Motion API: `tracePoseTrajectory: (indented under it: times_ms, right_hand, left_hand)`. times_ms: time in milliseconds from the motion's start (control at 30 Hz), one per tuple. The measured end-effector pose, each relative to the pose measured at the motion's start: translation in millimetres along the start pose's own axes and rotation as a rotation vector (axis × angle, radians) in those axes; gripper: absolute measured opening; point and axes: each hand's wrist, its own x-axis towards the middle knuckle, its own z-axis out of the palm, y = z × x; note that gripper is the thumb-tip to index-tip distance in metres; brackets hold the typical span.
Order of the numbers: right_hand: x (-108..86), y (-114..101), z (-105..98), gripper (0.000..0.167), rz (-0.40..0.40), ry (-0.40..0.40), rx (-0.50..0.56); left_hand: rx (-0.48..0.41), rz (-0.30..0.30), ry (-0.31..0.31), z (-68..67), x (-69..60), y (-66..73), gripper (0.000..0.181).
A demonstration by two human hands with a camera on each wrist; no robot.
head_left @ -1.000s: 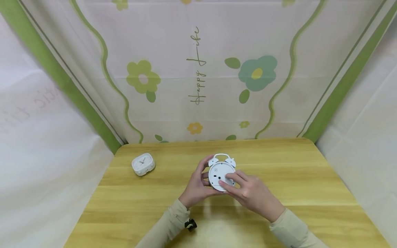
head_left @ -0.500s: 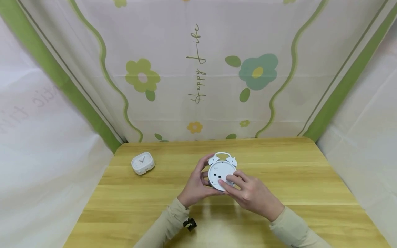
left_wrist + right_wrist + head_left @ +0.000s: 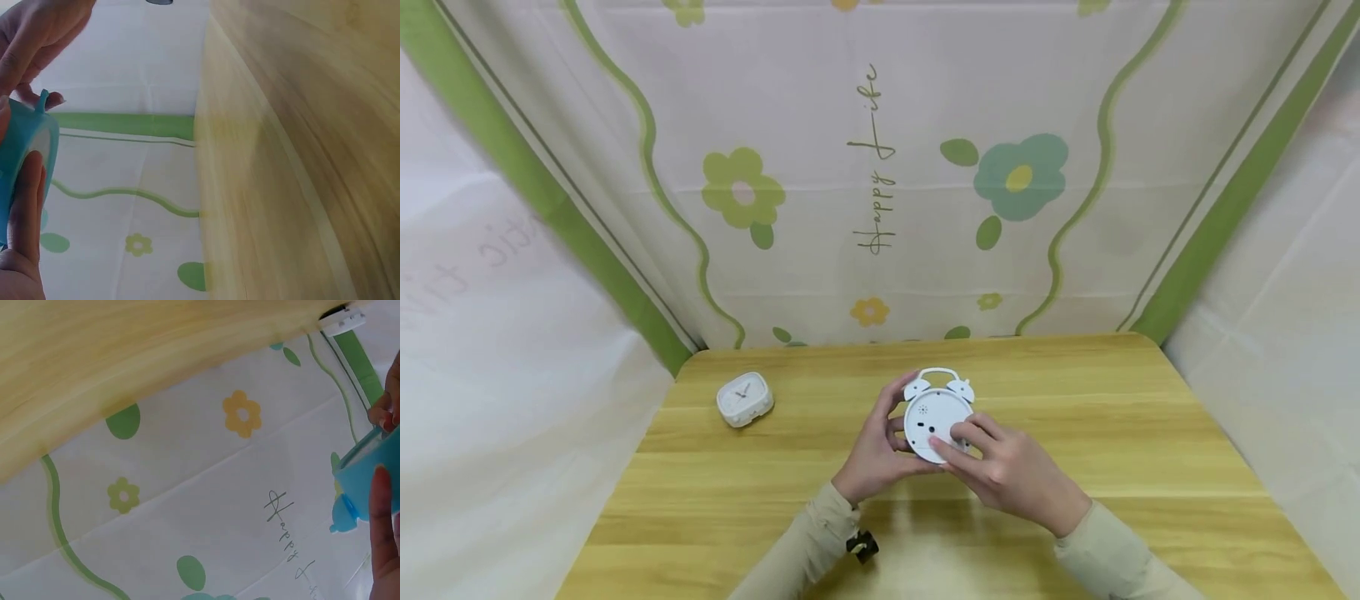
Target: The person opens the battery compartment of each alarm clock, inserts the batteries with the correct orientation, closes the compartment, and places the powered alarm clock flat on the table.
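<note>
A twin-bell alarm clock (image 3: pixel 937 407) is held above the table, its handle and bells up and its back turned to the head camera. It looks pale in the head view and blue in the left wrist view, where the clock (image 3: pixel 28 147) is cut off by the edge. My left hand (image 3: pixel 876 454) grips it round its left side. My right hand (image 3: pixel 1018 475) has its thumb and bent index finger at the lower right of the back. Those fingers cover whatever lies between them. The blue clock (image 3: pixel 369 469) also shows in the right wrist view.
A small white clock (image 3: pixel 745 400) with rounded corners rests at the table's far left, its face up. The wooden table (image 3: pixel 1075 400) ends at a flower-printed curtain (image 3: pixel 925 250). Beside the left cuff is a small black object (image 3: pixel 862 546).
The hands and the alarm clock hold nearly the same place. My right index finger has shifted slightly to the right on the clock's back. The white clock has not moved.
</note>
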Motion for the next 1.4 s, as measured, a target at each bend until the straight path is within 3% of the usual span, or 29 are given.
tracePoseTrajectory:
  times_ms: [167, 333, 600, 800, 967, 1100, 1167, 1267, 1400]
  right_hand:
    - [1.2, 2, -2, 0.031, 0.086, -0.051, 0.028]
    - [1.7, 2, -4, 0.036, 0.261, -0.11, 0.094]
    - [10.0, 2, 0, 0.076, 0.572, -0.182, 0.079]
    - [16.7, -4, 7, 0.097, 0.69, -0.291, 0.19]
    - [16.2, -4, 9, 0.102, 0.728, -0.287, 0.283]
    - [15.1, 0, 9, 0.101, 0.742, -0.246, 0.368]
    - [15.0, 0, 8, 0.101, 0.774, -0.236, 0.443]
    - [14.7, 1, 5, 0.101, 0.842, -0.238, 0.565]
    - [14.0, 0, 1, 0.097, 0.905, -0.261, 0.699]
  left_hand:
    - [0.012, -0.001, 0.014, -1.8, 3.5, -1.4, 0.121]
    - [0.077, -0.03, 0.04, -3.3, 3.2, -1.0, 0.121]
    - [0.259, 0.02, 0.071, -3.8, 3.6, -2.1, 0.122]
    - [0.423, 0.075, 0.061, -0.7, 2.7, -4.9, 0.12]
    - [0.507, 0.136, 0.058, 1.0, 1.0, -5.7, 0.116]
    - [0.516, 0.169, 0.041, -0.9, 2.1, -7.9, 0.118]
    - [0.503, 0.155, 0.029, -2.5, 2.6, -10.1, 0.122]
    - [0.435, 0.092, 0.007, -4.4, 2.5, -13.9, 0.126]
    - [0.276, -0.009, -0.032, -4.7, 1.5, -17.6, 0.112]
